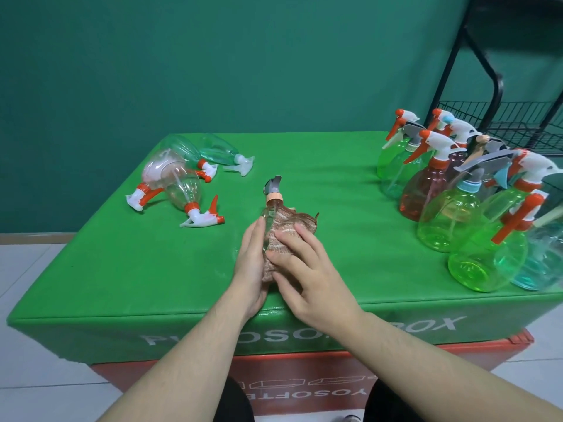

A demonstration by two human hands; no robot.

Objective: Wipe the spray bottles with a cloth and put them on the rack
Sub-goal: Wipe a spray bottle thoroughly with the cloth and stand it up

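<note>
Bottle (269, 221), clear, grey-triggered, half cloth-wrapped (285, 226)

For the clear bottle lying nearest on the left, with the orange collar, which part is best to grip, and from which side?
Grip the clear bottle around its narrow neck, just behind the orange collar, coming from above. It lies on its side with the trigger pointing toward the person, and another lying bottle presses against its wide body, so the neck is probably freer.
</note>
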